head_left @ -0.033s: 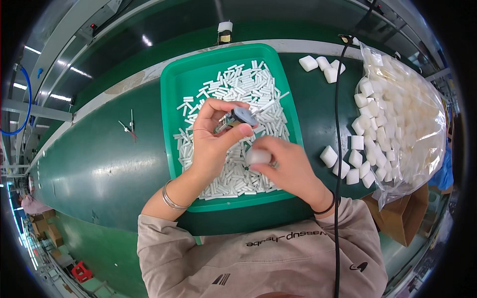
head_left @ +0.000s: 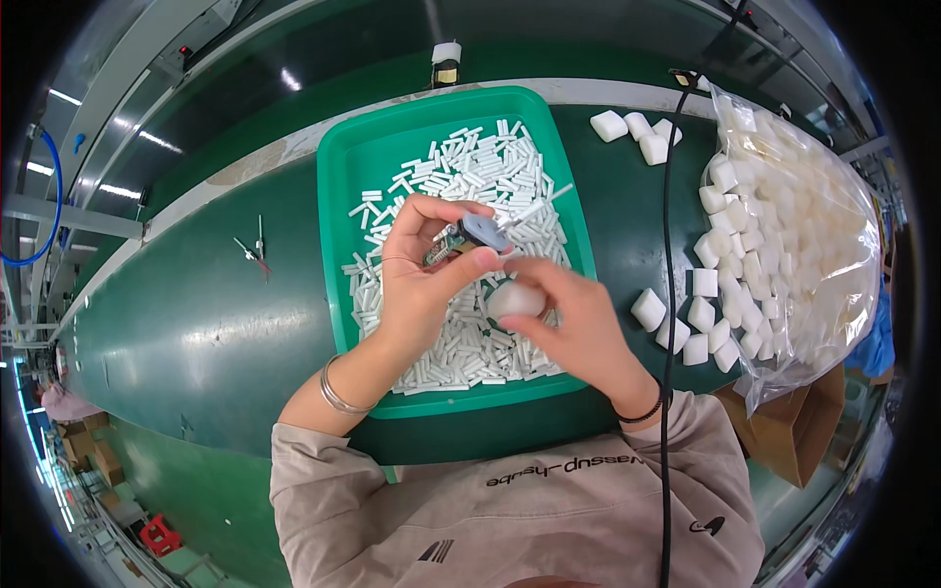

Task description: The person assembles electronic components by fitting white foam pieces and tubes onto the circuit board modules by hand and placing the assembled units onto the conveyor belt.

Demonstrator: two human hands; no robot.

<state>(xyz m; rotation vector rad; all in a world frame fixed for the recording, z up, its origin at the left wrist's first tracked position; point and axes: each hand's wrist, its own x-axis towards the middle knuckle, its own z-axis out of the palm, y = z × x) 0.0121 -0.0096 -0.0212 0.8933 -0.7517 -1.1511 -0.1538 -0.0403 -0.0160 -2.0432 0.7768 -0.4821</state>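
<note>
My left hand [head_left: 417, 269] is closed round a small device [head_left: 484, 232] with a round grey end and what looks like a green circuit board along its side. A thin pale stick [head_left: 529, 212] shows just beyond the grey end; whether it is joined to the device I cannot tell. Close below, my right hand [head_left: 578, 318] pinches a soft-looking white block [head_left: 517, 301], blurred by motion. Both hands are over a green tray [head_left: 338, 147] that holds a heap of short white sticks [head_left: 480, 162].
At the right a clear plastic bag [head_left: 818, 216] spills many white blocks [head_left: 704, 282] onto the green bench [head_left: 216, 314]. A black cable [head_left: 668, 245] hangs between the tray and the bag. Small metal tools [head_left: 257, 250] lie at the left. Below the bag stands a cardboard box [head_left: 794, 431].
My right hand and the white block have shifted slightly to the right. My left hand holds the device in nearly the same place.
</note>
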